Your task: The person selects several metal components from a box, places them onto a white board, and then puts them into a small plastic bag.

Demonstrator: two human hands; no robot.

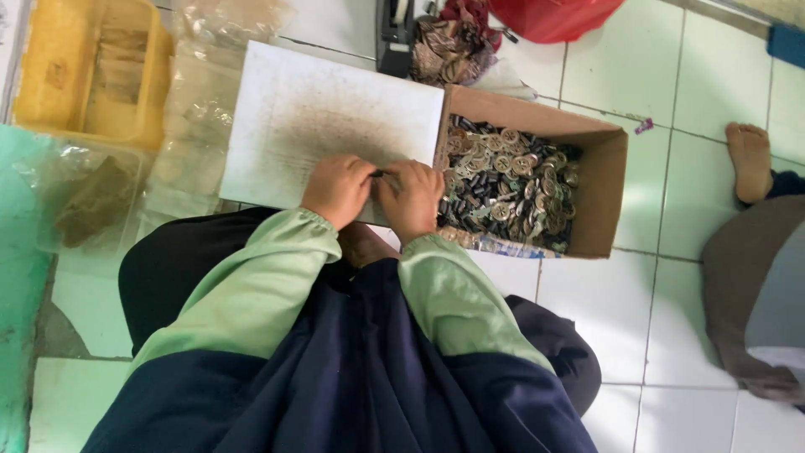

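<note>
My left hand [337, 190] and my right hand [411, 197] meet at the near edge of a smudged white board [331, 117] lying on the floor. Together they pinch one small dark metal part [378, 174] between their fingertips. Both sleeves are light green over a dark blue garment. Just right of the board stands an open cardboard box [602, 195] filled with several small round metal parts [507, 189], dark and brass-coloured. My right hand is nearest the box's left wall.
A yellow plastic crate [88, 71] and clear plastic bags [197, 109] lie at the left. A red bag [553, 17] and patterned cloth [449, 46] sit beyond the box. Another person's bare foot [749, 159] and leg rest on the white tiles at the right.
</note>
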